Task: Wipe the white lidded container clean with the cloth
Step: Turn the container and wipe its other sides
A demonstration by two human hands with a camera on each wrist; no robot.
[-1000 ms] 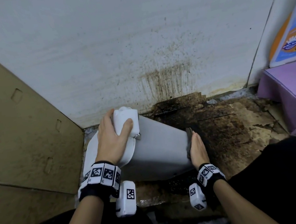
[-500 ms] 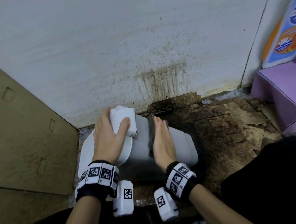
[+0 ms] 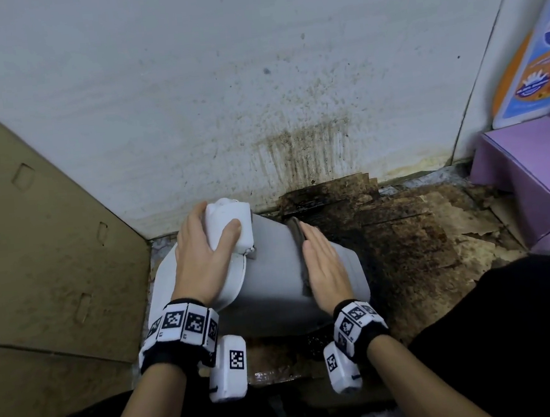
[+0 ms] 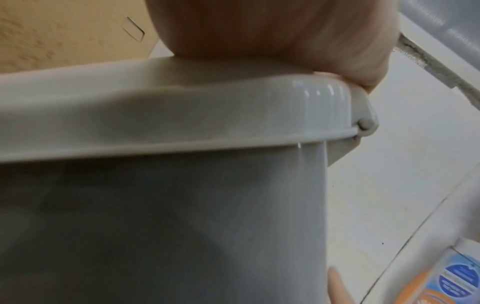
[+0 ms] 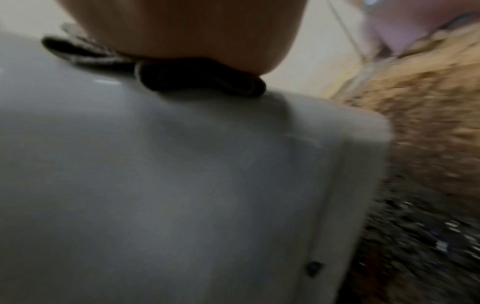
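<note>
The white lidded container (image 3: 272,263) lies on its side on the floor, lid (image 3: 172,273) facing left. My left hand (image 3: 203,249) grips the white block (image 3: 231,223) on top of the lid, thumb on one side and fingers on the other. My right hand (image 3: 323,264) lies flat with straight fingers on the container's upper side and presses a dark cloth (image 3: 295,230) onto it. The right wrist view shows the cloth (image 5: 202,80) bunched under the palm on the container's wall (image 5: 182,185). The left wrist view shows the lid rim (image 4: 182,115) under my palm.
A stained white wall (image 3: 254,91) stands right behind the container. Brown cardboard (image 3: 33,250) closes off the left. Dirty, dark-stained sheets (image 3: 423,243) cover the floor to the right. A purple box (image 3: 528,175) and an orange-blue bottle (image 3: 536,55) stand at far right.
My right hand slid the cloth from the container's base end toward the lid, then a little way back. The left hand has kept its grip on the lid block.
</note>
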